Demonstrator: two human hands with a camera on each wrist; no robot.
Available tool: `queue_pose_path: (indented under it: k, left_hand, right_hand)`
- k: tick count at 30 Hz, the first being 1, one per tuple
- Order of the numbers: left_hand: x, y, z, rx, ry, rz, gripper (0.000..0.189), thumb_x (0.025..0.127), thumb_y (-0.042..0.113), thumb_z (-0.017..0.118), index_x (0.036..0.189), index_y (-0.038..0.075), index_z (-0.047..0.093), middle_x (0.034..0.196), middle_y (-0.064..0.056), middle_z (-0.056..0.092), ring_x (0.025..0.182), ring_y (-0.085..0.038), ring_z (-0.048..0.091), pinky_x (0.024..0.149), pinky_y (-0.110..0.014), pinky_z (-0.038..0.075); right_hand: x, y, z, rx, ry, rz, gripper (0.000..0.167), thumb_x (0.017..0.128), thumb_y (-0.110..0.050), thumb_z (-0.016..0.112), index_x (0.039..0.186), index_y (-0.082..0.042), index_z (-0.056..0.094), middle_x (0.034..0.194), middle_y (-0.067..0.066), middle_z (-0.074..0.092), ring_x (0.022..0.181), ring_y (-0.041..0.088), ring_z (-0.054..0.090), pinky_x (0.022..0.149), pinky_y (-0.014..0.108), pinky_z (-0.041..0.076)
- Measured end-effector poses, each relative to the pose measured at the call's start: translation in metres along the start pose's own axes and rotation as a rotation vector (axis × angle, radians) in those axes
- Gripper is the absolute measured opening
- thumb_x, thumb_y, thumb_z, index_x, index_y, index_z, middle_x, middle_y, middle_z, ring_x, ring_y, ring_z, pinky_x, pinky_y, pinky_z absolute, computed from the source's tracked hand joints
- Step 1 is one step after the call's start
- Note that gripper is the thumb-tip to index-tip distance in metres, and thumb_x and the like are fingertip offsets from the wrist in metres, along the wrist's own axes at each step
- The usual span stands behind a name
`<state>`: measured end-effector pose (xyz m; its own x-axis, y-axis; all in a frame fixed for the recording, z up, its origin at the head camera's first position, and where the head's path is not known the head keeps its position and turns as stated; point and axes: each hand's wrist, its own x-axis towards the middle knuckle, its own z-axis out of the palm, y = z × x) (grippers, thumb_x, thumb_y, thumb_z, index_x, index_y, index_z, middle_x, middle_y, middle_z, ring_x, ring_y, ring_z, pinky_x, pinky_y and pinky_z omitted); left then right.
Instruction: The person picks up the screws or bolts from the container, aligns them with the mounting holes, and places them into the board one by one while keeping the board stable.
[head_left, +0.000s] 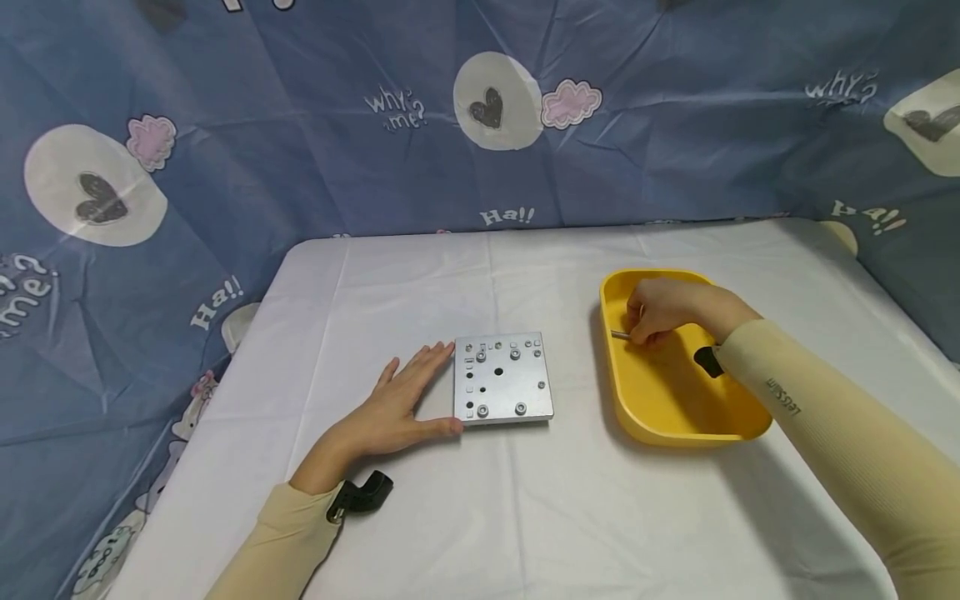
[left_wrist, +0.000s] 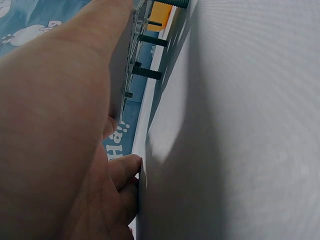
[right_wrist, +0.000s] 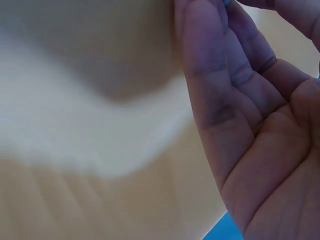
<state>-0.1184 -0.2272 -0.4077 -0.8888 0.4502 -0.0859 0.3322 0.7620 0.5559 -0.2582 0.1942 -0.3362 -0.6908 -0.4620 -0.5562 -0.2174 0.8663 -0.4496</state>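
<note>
A square silver metal plate (head_left: 510, 379) lies in the middle of the table, with holes and several socket-head screws in its top. In the left wrist view, threaded screw ends (left_wrist: 147, 73) stick out from its underside. My left hand (head_left: 397, 408) is spread flat at the plate's left side; its thumb and fingertips touch the corners there. Inside a yellow bin (head_left: 611, 375), my right hand (head_left: 660, 310) pinches a thin metal rod (head_left: 619, 335) near the bin's left wall. Fingers cover the rod's other end, so its full shape is hidden.
A white cloth (head_left: 405, 283) covers the table. Behind it and along the left side hangs a blue printed curtain (head_left: 300, 108). The bin's raised walls surround my right hand. Black straps (head_left: 363, 493) sit at both wrists.
</note>
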Motion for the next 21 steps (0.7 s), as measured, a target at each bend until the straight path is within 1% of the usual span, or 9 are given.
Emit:
queue_pose_path:
  k: [6, 9, 16, 21]
  left_hand:
    - [-0.001, -0.001, 0.000, 0.000, 0.007, 0.006, 0.112, 0.089, 0.064, 0.080, 0.174, 0.027, 0.018, 0.181, -0.010, 0.020, 0.169, -0.038, 0.015, 0.133, -0.070, -0.001]
    - [-0.002, -0.001, 0.000, -0.001, 0.010, 0.001, 0.112, 0.089, 0.063, 0.080, 0.174, 0.026, 0.019, 0.181, -0.011, 0.020, 0.168, -0.038, 0.016, 0.133, -0.070, 0.000]
    - [-0.002, -0.001, 0.000, -0.002, 0.021, 0.022, 0.112, 0.089, 0.066, 0.078, 0.174, 0.025, 0.019, 0.180, -0.011, 0.021, 0.168, -0.039, 0.017, 0.133, -0.071, 0.000]
    - [-0.001, -0.001, -0.002, -0.004, 0.011, 0.020, 0.112, 0.089, 0.067, 0.078, 0.174, 0.026, 0.019, 0.180, -0.011, 0.021, 0.168, -0.038, 0.016, 0.133, -0.070, 0.000]
  right_hand:
    - [-0.004, 0.004, -0.004, -0.006, -0.022, 0.030, 0.016, 0.087, -0.012, 0.081, 0.095, -0.001, 0.072, 0.076, -0.001, 0.071, 0.069, 0.008, 0.063, 0.069, 0.020, 0.055]
    - [-0.005, 0.006, -0.004, 0.007, -0.031, 0.030, 0.017, 0.086, -0.012, 0.083, 0.095, -0.001, 0.074, 0.074, -0.002, 0.071, 0.068, 0.008, 0.062, 0.068, 0.020, 0.054]
    - [-0.007, 0.009, -0.004, 0.009, -0.028, 0.013, 0.012, 0.084, -0.007, 0.082, 0.090, -0.001, 0.074, 0.071, -0.004, 0.069, 0.066, 0.007, 0.060, 0.066, 0.020, 0.053]
    - [-0.009, 0.013, -0.006, 0.010, -0.027, 0.016, 0.012, 0.085, -0.008, 0.083, 0.092, -0.001, 0.075, 0.072, -0.003, 0.069, 0.066, 0.006, 0.061, 0.065, 0.019, 0.054]
